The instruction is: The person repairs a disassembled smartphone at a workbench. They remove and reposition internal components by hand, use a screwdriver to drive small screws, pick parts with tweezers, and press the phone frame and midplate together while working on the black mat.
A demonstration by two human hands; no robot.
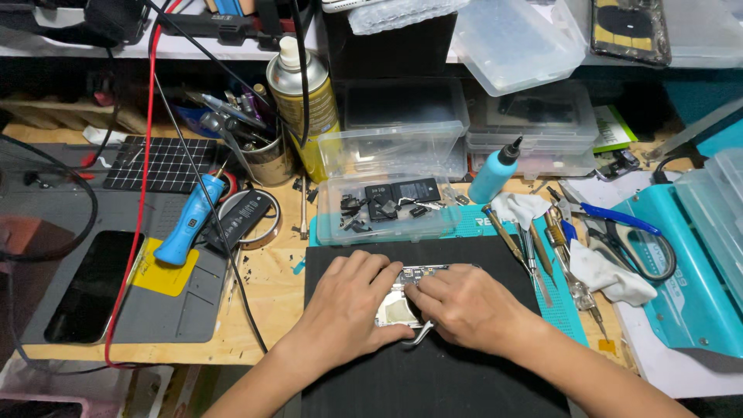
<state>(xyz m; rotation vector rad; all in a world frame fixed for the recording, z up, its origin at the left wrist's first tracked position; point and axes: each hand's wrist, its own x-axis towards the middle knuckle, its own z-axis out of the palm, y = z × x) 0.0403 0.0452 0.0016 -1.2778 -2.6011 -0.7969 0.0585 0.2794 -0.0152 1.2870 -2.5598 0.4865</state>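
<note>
Both hands down on a black mat [433, 371], near the front edge of a cluttered wooden bench. Left hand [348, 302] curled over the left side of a small opened phone body [398, 302], fingers bent and pressing it flat, thumb along its near edge. Right hand [464, 306] just beside it, fingertips pinched around curved metal tweezers [418, 334], tips of which cannot be made out among the fingers. Phone body lying between the two hands at the middle of the mat, a strip of circuit board showing at its far end.

Just beyond the hands, a shallow clear plastic tray [387, 209] holding small black parts, flat modules and loose bits. Behind it, more clear lidded boxes [534, 124] stacked, contents dim and hard to tell. Far left of the tray, a metal cup [267, 159] crammed with pens and tools, with a yellow spray can [306, 101] just beside it. Right of the tray, a blue squeeze bottle [495, 174] with a black nozzle, upright. Further right, screwdrivers [534, 251] and white cloths on a teal mat. At left, a blue handled tool [190, 220] resting on a grey work mat, near a dark phone [89, 286] lying flat.
</note>
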